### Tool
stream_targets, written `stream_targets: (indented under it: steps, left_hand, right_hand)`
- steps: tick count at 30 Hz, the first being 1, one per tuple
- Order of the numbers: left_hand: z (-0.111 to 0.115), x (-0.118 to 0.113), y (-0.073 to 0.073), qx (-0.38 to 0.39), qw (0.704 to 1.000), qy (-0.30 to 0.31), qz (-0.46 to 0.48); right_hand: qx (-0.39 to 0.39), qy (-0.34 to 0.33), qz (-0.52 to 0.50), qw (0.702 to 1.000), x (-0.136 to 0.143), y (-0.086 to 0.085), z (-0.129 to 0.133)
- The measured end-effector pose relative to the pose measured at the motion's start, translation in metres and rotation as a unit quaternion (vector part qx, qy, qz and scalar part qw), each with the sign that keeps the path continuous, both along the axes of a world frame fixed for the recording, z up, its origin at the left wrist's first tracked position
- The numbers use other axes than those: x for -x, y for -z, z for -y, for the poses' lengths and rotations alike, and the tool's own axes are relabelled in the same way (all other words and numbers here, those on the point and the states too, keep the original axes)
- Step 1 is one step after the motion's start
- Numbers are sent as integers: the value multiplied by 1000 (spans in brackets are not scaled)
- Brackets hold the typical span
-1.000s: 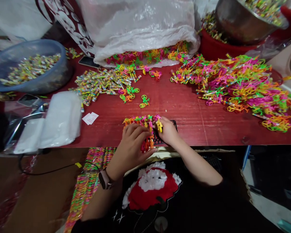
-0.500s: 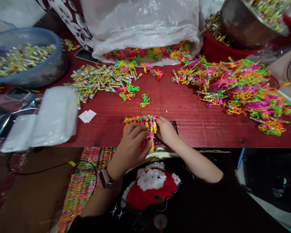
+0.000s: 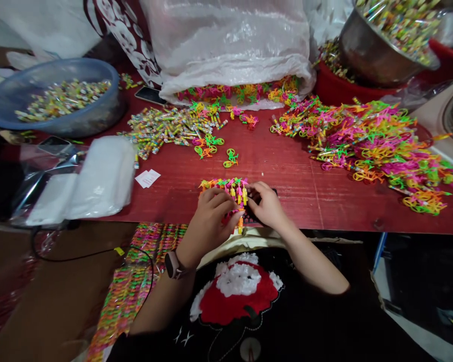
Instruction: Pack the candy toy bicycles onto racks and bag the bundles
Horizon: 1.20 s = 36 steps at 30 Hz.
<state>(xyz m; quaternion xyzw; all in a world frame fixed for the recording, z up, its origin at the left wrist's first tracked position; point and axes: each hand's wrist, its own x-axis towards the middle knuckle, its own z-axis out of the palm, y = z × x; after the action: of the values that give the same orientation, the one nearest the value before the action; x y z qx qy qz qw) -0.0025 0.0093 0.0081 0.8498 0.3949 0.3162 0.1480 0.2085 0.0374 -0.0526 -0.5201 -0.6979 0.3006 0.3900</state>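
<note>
Small plastic toy bicycles (image 3: 226,182) in pink, yellow, green and orange stand in tight rows at the table's front edge. Beneath them, a black grid rack (image 3: 250,217) is partly visible. My left hand (image 3: 213,213) curls over the left part of the rows, its thumb bent in against the front bicycles. At the rows' right end is my right hand (image 3: 270,203), half curled, with a gap between thumb and forefinger and no toy visible in it. My fingers hide part of the rows.
A large heap of toy bicycles with sticks (image 3: 366,136) covers the right side. Patterned short tubes (image 3: 169,125) lie back left, near a blue basin (image 3: 109,108). White plastic bags (image 3: 109,176) lie left; a big sack (image 3: 234,45) and metal bowl (image 3: 377,48) stand behind.
The view has shifted slightly, so the left-side things appear further right. My right hand's thumb and forefinger have parted beside the rows. My left hand stays over the toy bicycles.
</note>
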Motion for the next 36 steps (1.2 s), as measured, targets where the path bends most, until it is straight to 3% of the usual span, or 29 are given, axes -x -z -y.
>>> stream_targets:
  steps: [3,9,13,21,36]
  left_hand:
    - [0,0,0,1,1000,3,-1]
    - [-1,-1,-6,1,1000,9,25]
    - [-2,-2,-7,3,1000,14,16]
    - [-1,-3,-1,-14,1000,-9,-19]
    - [1,-3,-2,-32,998,-6,-50]
  right_hand:
    - [-8,41,4,999,-1,-3,21]
    - [-17,-55,84,995,7,2,53]
    - [-23,-95,91,991,11,7,51]
    - [-63,-37,15,997,18,25,52]
    - [-60,-45,38,996,20,19,51]
